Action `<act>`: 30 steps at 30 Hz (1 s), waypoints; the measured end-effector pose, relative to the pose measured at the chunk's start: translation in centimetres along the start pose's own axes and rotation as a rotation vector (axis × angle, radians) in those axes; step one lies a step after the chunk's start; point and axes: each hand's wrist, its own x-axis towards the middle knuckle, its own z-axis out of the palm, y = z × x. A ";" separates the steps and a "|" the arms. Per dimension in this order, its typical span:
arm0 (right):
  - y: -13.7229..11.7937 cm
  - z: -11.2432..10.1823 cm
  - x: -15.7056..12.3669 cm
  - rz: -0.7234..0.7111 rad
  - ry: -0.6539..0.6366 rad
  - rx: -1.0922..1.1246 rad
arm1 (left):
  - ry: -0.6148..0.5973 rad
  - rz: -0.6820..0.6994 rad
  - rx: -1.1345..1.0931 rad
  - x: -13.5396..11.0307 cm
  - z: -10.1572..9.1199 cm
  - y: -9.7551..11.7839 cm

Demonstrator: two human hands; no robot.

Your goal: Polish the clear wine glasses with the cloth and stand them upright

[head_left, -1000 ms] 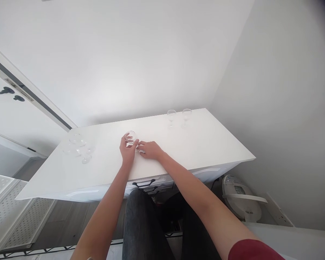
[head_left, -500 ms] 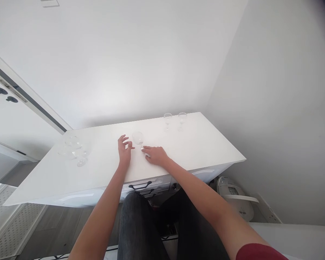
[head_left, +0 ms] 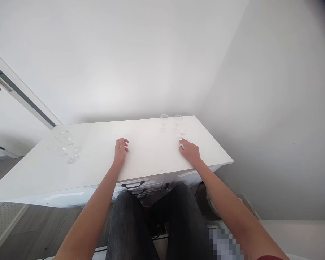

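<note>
One head-worn camera supplies the view, looking forward and steeply down from above the person's lap, so that the dark trousers (head_left: 127, 224) fill the bottom middle and the bare forearms rise from below towards the left hand (head_left: 121, 150) and the right hand (head_left: 189, 151). It faces the drawer side of the white counter (head_left: 151, 155) from arm's reach, slightly askew, yet takes in nearly the whole top, the back wall (head_left: 124, 65) beyond, the door (head_left: 5, 115) at far left and the side wall (head_left: 281, 126) at right.
</note>
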 end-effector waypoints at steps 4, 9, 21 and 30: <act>-0.5 0.1 -0.2 0.010 0.025 0.002 | -0.004 -0.010 0.023 0.4 -0.1 -0.2; -0.4 0.1 -0.5 -0.024 0.053 0.022 | 0.050 -0.037 -0.028 -0.7 -0.7 0.3; 0.2 0.9 -1.0 -0.061 0.309 -0.008 | 0.580 -0.075 -0.306 -4.5 -14.8 2.0; 0.4 1.0 -1.1 -0.190 0.258 0.017 | 0.409 -0.249 -0.541 -0.3 -21.1 2.9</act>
